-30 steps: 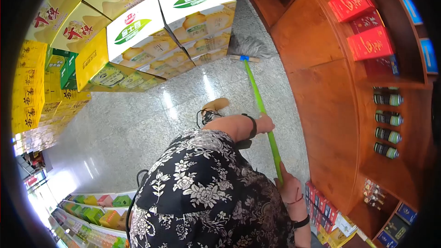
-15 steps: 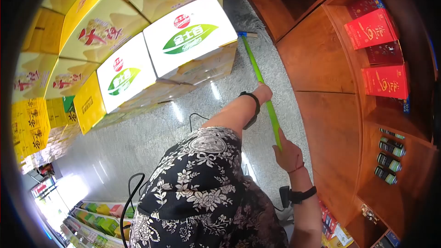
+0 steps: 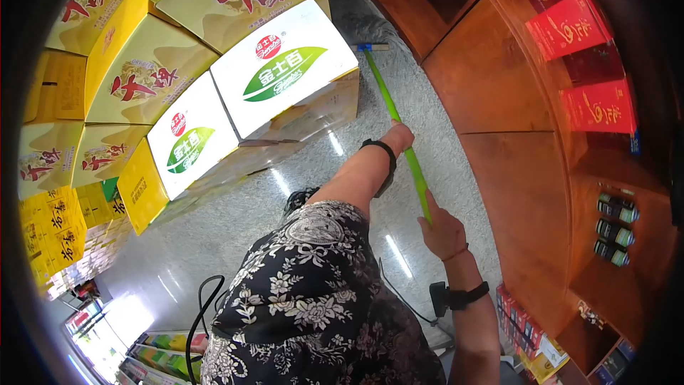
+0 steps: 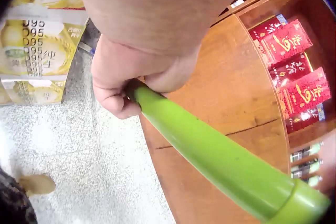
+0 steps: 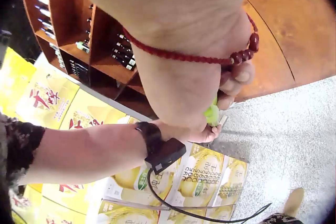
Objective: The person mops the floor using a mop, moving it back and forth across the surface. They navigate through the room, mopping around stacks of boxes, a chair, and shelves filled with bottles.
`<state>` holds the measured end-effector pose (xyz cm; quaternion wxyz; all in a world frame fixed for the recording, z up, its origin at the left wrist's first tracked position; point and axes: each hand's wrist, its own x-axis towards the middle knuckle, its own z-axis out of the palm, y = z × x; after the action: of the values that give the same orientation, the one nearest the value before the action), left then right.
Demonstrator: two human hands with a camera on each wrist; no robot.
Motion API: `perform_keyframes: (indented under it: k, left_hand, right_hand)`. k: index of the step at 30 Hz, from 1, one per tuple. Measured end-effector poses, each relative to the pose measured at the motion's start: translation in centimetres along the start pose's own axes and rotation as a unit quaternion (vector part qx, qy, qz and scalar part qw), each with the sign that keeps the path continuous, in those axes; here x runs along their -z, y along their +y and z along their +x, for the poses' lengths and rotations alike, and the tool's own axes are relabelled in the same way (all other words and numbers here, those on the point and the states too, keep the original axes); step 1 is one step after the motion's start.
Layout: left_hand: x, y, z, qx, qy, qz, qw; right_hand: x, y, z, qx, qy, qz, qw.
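Observation:
A green mop pole (image 3: pixel 415 171) slants over the floor, its blue clamp (image 3: pixel 366 48) and grey strands (image 3: pixel 374 30) lying between stacked cartons and a wooden cabinet. The left hand (image 3: pixel 401 137) grips the pole farther forward; in the left wrist view, that hand (image 4: pixel 142 71) curls round the green pole (image 4: pixel 210 150), its thicker part towards the camera. Nearer the body, the right hand (image 3: pixel 445 234) holds the upper pole. In the right wrist view the right hand's curled fingers (image 5: pixel 236 82) show beside a short piece of pole (image 5: pixel 212 112); the wrist hides the rest.
White-topped cartons (image 3: pixel 285 71) and yellow cartons (image 3: pixel 149 78) are stacked at the left. The wooden cabinet (image 3: pixel 506 171) curves along the right, holding red boxes (image 3: pixel 570 27) and dark bottles (image 3: pixel 614 232). A black cable (image 3: pixel 203 306) loops beside the floral clothing.
The mop head has moved forward along the passage past the white-topped cartons. Both hands have gone forward with the pole, still gripping it. The head view has shifted too.

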<state>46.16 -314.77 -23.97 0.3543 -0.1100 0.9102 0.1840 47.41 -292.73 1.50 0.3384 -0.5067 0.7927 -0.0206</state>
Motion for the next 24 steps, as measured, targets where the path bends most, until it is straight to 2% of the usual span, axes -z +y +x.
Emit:
perform_keyframes:
  k: [2,4,5,7,9,11,14,16,17,19,21,24]
  left_hand:
    - [-1.1,2.3,-2.5,-0.004,-0.016,-0.019,1.0]
    - [-3.7,5.3,-5.4,-0.024,0.081,-0.006,0.996]
    - [-5.2,6.8,-6.0,-0.03,0.084,-0.001,0.996]
    - [-9.6,9.3,-7.2,-0.019,0.125,-0.135,0.983]
    - [-14.6,11.9,-8.5,-0.037,0.133,-0.148,0.979]
    - [-17.4,14.3,-11.4,-0.06,0.142,-0.156,0.976]
    - [-20.5,18.0,-16.8,-0.021,0.064,-0.35,0.934]
    - [-22.7,21.0,-21.0,0.012,0.001,-0.476,0.879]
    - [-23.5,22.4,-22.9,0.008,-0.003,-0.472,0.881]
    - [-24.8,25.0,-25.9,0.071,-0.036,-0.456,0.886]
    - [-27.1,26.6,-28.1,0.042,-0.075,-0.462,0.883]
    - [-30.9,28.9,-29.1,0.005,-0.145,-0.469,0.871]
  right_hand:
    - [-1.4,-0.2,-2.7,-0.009,-0.004,-0.003,1.0]
    - [-3.1,-0.5,-6.2,-0.021,-0.006,-0.007,1.0]
    - [-3.9,-0.7,-8.1,-0.027,-0.011,-0.007,1.0]
    - [-5.8,-1.5,-12.1,-0.045,-0.016,-0.001,0.999]
    - [-8.1,-2.8,-16.4,-0.054,-0.002,0.019,0.998]
    - [-11.2,-3.9,-21.0,-0.055,0.039,0.049,0.997]
    - [-15.6,-6.1,-27.5,-0.08,0.05,0.072,0.993]
    - [-18.2,-7.8,-31.5,-0.081,0.084,0.083,0.99]
    - [-19.2,-8.7,-33.3,-0.1,0.076,0.084,0.989]
    - [-20.8,-10.4,-36.5,-0.125,0.071,0.087,0.986]
    - [-22.0,-12.1,-39.7,-0.152,0.047,0.081,0.984]
    - [-23.5,-13.7,-43.8,-0.176,0.058,0.093,0.978]
